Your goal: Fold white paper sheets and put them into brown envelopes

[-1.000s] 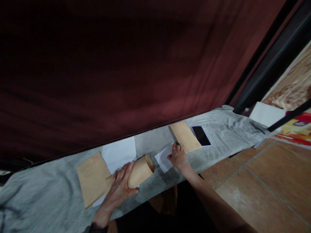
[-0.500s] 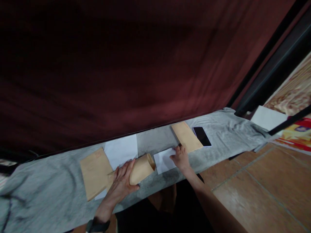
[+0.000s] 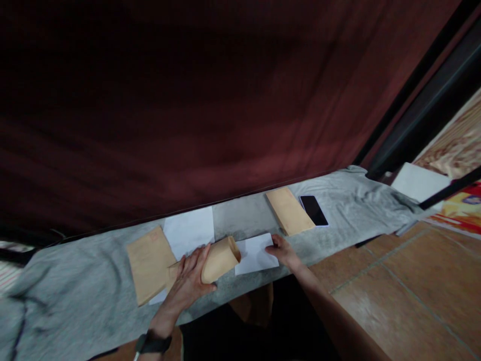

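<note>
My left hand [image 3: 190, 276] grips a brown envelope [image 3: 219, 260] on the grey cloth, fingers over its top and thumb along the near side. The envelope bulges, and its open mouth faces right. A white folded paper [image 3: 255, 254] is pinched at its right edge by my right hand [image 3: 281, 249]. The paper's left end lies close by the envelope's mouth; whether it is inside I cannot tell.
Another brown envelope [image 3: 148, 263] lies at left beside white paper sheets [image 3: 190, 231]. At right are a stack of brown envelopes [image 3: 290, 210] and a phone [image 3: 313, 210]. A grey cloth [image 3: 75, 291] covers the narrow surface, with a dark red curtain-like wall [image 3: 225, 125] behind.
My right hand has closed on the white paper's right edge and the paper has turned, its left end now nearer the envelope's mouth. My left hand stays on the envelope.
</note>
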The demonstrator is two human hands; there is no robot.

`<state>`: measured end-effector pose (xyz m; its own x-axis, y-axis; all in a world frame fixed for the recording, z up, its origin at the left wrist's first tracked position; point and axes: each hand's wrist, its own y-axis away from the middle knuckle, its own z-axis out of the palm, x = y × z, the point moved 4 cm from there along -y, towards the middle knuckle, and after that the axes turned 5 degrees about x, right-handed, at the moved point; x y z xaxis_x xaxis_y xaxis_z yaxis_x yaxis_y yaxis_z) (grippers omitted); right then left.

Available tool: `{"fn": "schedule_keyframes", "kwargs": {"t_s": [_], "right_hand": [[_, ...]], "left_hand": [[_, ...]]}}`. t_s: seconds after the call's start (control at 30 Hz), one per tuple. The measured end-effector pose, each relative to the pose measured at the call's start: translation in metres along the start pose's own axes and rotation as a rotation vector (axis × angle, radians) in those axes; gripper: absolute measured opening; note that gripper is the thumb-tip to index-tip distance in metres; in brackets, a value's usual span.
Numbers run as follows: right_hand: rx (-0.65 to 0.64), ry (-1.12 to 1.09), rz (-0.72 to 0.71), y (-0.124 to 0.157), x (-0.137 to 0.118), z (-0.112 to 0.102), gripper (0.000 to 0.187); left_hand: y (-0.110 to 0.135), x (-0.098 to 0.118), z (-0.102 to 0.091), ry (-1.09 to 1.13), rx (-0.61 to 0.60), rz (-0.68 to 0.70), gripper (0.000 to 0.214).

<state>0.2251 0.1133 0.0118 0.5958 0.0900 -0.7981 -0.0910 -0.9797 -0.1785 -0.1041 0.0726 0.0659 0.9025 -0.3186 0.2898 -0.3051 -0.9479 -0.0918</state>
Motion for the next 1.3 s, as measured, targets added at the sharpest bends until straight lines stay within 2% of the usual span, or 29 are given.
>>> {"fn": "schedule_keyframes", "kwargs": {"t_s": [0.07,0.13,0.3,0.37,0.5,0.6,0.73,0.87,1.13,1.3], "right_hand": [[0.009,-0.083,0.017,0.002,-0.001,-0.004,0.003],[0.071,-0.163,0.047,0.001,-0.002,-0.013,0.003],[0.217,-0.308,0.082,-0.008,-0.016,-0.034,0.015],[0.199,-0.371,0.066,-0.008,-0.027,-0.034,0.017],[0.057,-0.347,-0.016,-0.003,-0.045,-0.025,0.013],[-0.054,-0.276,-0.049,-0.003,-0.047,-0.022,0.016],[-0.138,-0.183,-0.005,-0.014,-0.042,-0.027,0.013],[-0.137,-0.155,0.038,-0.021,-0.041,-0.023,0.01],[-0.104,-0.208,0.127,-0.01,-0.044,0.014,0.009],[-0.09,-0.274,0.186,-0.008,-0.035,0.009,0.015]], "left_hand": [[0.0,0.0,-0.001,-0.004,0.003,0.006,0.112],[0.001,0.001,-0.002,-0.009,0.004,0.012,0.111],[0.002,0.004,-0.003,-0.023,0.017,0.01,0.112],[0.002,0.004,-0.003,-0.03,0.024,0.005,0.113],[0.003,0.002,-0.002,-0.034,0.026,0.003,0.113],[0.003,0.001,-0.001,-0.034,0.024,0.008,0.114],[0.003,0.001,0.0,-0.034,0.023,0.016,0.114],[0.003,0.004,0.0,-0.047,0.033,0.032,0.115],[0.002,0.006,0.0,-0.075,0.064,0.058,0.116],[0.003,0.006,0.0,-0.09,0.093,0.067,0.116]]}}
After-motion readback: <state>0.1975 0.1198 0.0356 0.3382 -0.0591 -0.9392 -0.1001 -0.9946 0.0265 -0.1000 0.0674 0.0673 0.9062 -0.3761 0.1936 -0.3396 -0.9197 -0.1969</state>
